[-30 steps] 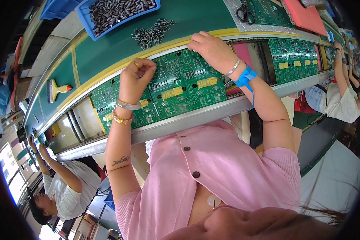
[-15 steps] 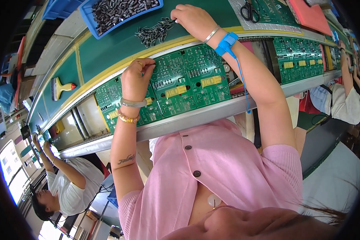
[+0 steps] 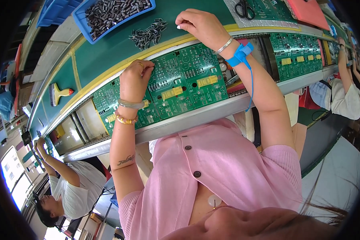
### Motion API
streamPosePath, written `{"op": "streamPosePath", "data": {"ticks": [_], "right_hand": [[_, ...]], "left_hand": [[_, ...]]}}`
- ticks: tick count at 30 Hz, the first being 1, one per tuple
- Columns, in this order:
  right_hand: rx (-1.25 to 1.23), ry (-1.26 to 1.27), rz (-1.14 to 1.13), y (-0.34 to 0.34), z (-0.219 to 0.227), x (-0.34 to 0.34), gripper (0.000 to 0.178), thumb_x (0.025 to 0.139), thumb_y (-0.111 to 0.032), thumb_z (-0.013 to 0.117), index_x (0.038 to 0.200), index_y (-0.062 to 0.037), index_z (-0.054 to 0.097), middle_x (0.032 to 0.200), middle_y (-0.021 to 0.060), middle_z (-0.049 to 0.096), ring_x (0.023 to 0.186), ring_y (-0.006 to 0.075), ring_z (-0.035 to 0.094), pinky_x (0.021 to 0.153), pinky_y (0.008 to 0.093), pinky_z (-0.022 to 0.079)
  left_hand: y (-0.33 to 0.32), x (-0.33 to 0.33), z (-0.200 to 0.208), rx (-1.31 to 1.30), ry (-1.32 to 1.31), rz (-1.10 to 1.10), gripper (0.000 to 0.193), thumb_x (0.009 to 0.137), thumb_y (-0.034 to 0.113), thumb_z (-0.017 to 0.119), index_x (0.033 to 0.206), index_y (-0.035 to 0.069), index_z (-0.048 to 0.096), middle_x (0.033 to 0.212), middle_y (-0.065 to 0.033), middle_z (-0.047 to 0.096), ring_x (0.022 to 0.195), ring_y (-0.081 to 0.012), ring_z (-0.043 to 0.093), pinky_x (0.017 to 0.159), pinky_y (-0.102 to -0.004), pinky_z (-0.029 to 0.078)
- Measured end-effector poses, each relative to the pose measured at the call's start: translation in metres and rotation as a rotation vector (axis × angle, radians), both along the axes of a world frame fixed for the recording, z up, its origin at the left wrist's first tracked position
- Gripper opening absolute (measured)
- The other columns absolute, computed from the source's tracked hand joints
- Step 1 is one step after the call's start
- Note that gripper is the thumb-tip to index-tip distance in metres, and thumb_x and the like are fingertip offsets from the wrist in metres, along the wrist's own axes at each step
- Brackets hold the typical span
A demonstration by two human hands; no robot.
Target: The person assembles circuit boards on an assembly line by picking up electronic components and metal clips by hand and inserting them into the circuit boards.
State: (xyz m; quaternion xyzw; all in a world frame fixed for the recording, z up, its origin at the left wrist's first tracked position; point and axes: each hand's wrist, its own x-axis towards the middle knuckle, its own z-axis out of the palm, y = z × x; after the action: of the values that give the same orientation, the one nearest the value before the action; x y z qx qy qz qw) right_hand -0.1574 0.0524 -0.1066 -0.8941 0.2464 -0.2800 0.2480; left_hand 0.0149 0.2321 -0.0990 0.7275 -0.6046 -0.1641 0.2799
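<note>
Green circuit boards (image 3: 176, 105) lie joined in a row on the conveyor rails in front of me, with yellow blocks and small parts on them. My left hand (image 3: 134, 80) is over their left part, thumb and forefinger pressed together; whatever is between the tips is hidden. My right hand (image 3: 204, 29) hovers above the yellow-edged bench strip, beyond the boards' far edge. Its fingers are curled in a pinch, and anything in them is too small to tell. Left of it lies a loose pile of dark capacitors with wire legs (image 3: 148, 34), apart from the fingers.
A blue bin (image 3: 93, 37) full of dark cylindrical capacitors stands at the far left. A yellow-handled brush (image 3: 60, 94) lies on the green bench. Black scissors (image 3: 244, 10) rest far right. More boards (image 3: 296, 56) sit along the line. A co-worker (image 3: 76, 188) works at left.
My right hand has drawn away from the capacitor pile, toward the right and nearer the boards. The left hand stays over the boards, still pinched. The view has shifted slightly.
</note>
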Motion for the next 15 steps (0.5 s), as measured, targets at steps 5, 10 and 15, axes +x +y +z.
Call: {"op": "streamPosePath", "data": {"ticks": [5, 10, 15], "right_hand": [[0.016, -0.03, 0.016, 0.007, 0.003, -0.013, 0.009, 0.082, -0.012, 0.06, 0.09, -0.0069, 0.061, 0.084, 0.0066, 0.064, 0.075, 0.0231, 0.062, 0.066, 0.0305, 0.049], [0.091, -0.031, 0.059, 0.028, 0.009, -0.031, 0.008, 0.082, -0.011, 0.06, 0.089, -0.0057, 0.061, 0.083, 0.0073, 0.064, 0.075, 0.0243, 0.062, 0.066, 0.0307, 0.049], [0.099, 0.012, 0.039, 0.046, -0.004, -0.051, 0.008, 0.08, -0.007, 0.062, 0.087, -0.0053, 0.061, 0.083, 0.007, 0.061, 0.076, 0.0257, 0.06, 0.066, 0.0332, 0.049]], "left_hand": [[-0.002, -0.001, 0.001, 0.009, -0.02, -0.021, 0.006, 0.077, 0.006, 0.064, 0.082, 0.004, 0.066, 0.082, -0.0076, 0.064, 0.066, -0.0224, 0.062, 0.06, -0.0301, 0.049], [-0.007, -0.002, 0.0, -0.065, -0.204, -0.127, 0.005, 0.076, 0.005, 0.063, 0.081, 0.006, 0.065, 0.082, -0.0073, 0.062, 0.071, -0.0266, 0.061, 0.063, -0.0342, 0.05], [-0.01, 0.002, 0.002, -0.074, -0.247, -0.181, 0.006, 0.076, 0.005, 0.063, 0.081, 0.007, 0.064, 0.082, -0.0063, 0.06, 0.073, -0.0266, 0.06, 0.065, -0.0359, 0.05]]}}
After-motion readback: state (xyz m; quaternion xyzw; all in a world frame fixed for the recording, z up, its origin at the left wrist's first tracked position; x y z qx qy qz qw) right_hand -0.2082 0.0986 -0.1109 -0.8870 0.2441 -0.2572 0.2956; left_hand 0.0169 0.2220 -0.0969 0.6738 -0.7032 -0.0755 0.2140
